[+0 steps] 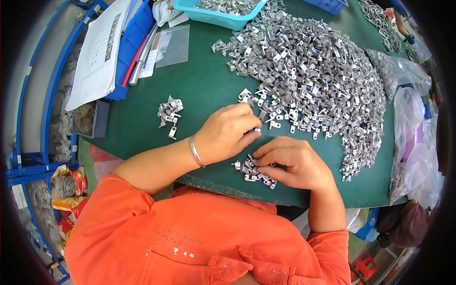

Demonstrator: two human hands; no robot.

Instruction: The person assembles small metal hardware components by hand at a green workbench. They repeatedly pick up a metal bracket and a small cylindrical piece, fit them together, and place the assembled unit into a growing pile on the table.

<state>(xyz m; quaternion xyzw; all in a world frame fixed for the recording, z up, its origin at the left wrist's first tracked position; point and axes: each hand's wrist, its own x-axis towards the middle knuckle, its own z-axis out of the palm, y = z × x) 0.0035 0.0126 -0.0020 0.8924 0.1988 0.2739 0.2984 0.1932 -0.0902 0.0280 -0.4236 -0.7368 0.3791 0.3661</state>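
Observation:
My left hand (229, 133), with a silver bangle (194, 151) at the wrist, is closed in a pinch near the table's middle. A small silver metal bracket (257, 129) shows at its thumb and fingertips. My right hand (299, 162) reaches in from the right, fingers curled and thumb tip close to them. Its fingertips touch a small pile of metal brackets (254, 176) near the front edge; whatever lies between them is hidden. Just beyond both hands spreads a large heap of similar brackets (308, 66). Another little group of brackets (170, 113) lies apart on the left.
The green table (137, 128) carries a turquoise basket (228, 21) of parts at the back. To the left stand a blue holder (130, 50) with papers and a clear plastic bag (173, 45). Bagged parts (403, 73) and metal rings (382, 28) line the right side.

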